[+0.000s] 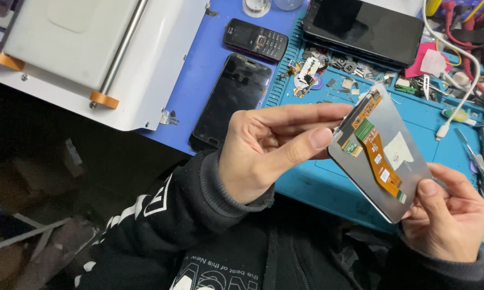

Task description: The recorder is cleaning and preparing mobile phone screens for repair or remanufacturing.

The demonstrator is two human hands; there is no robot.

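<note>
I hold a phone display panel point(400, 161) up in front of me, its silvery back facing me, with an orange flex cable point(379, 153) running down it. My left hand point(268, 147) pinches the panel's upper left edge between thumb and fingers. My right hand point(448, 215) grips its lower right corner, thumb on the back. The panel tilts, its top toward the far bench.
A blue work mat point(328, 182) carries small parts and screws. A black smartphone point(231, 99) and a small keypad phone point(255, 38) lie on the blue bench. A large dark tablet point(362, 27) sits at the back, a white machine point(86, 53) at left, tweezers and cables at right.
</note>
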